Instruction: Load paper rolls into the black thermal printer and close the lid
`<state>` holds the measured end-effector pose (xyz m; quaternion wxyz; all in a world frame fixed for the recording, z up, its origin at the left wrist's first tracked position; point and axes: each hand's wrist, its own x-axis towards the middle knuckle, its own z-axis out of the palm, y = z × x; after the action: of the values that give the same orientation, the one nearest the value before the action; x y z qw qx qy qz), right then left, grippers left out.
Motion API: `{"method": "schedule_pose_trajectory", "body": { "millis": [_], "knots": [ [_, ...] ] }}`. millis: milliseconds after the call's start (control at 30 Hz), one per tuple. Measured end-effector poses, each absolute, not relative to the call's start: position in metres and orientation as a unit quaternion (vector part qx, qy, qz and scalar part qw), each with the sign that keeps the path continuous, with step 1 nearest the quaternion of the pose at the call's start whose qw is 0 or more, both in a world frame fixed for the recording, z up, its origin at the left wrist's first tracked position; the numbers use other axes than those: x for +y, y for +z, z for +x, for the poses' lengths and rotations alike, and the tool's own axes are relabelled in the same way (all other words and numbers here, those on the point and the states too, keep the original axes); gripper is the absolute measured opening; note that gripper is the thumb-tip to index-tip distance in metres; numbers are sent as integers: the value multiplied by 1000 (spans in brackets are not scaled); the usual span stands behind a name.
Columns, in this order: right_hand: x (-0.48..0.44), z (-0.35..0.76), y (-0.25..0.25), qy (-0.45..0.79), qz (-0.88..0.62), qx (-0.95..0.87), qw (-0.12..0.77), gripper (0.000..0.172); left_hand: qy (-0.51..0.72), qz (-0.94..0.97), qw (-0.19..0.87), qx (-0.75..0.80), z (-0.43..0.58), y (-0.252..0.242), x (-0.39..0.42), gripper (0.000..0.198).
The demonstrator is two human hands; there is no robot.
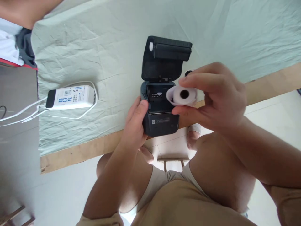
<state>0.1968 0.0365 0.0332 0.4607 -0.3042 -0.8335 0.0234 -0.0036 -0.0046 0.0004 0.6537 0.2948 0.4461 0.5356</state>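
A dark portable label printer [162, 124] sits at the table's near edge with its lid [164, 59] swung up, so its paper bay shows. My left hand [136, 117] is wrapped round the printer's left side, thumb on its rim. Between the thumb and fingers of my right hand [218, 94] is a white paper roll [181, 95] with a dark hollow core. The roll is held at the right side of the bay, its core end turned up toward me; a loose flap of paper curls off its left. Part of a small round dark thing shows behind my right fingers.
On the pale green tablecloth [117, 62], a white power strip [72, 96] with white cables lies to the left. Another person's arm [28, 12] reaches in at the top left. A wooden table edge [82, 150] runs before my knees; stools stand on the floor.
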Motion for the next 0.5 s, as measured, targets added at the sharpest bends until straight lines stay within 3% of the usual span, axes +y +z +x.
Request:
{"method": "schedule_pose_trajectory", "body": {
  "millis": [167,367,500],
  "knots": [
    [39,181,29,45,-372,-832,409,21,520,337,654,433,-4,0,-4,37],
    [45,185,26,74,-333,-860,380,24,490,320,687,430,-5,3,-3,48],
    [39,190,28,73,-316,-861,391,18,498,312,680,440,-4,4,-4,43]
  ]
}}
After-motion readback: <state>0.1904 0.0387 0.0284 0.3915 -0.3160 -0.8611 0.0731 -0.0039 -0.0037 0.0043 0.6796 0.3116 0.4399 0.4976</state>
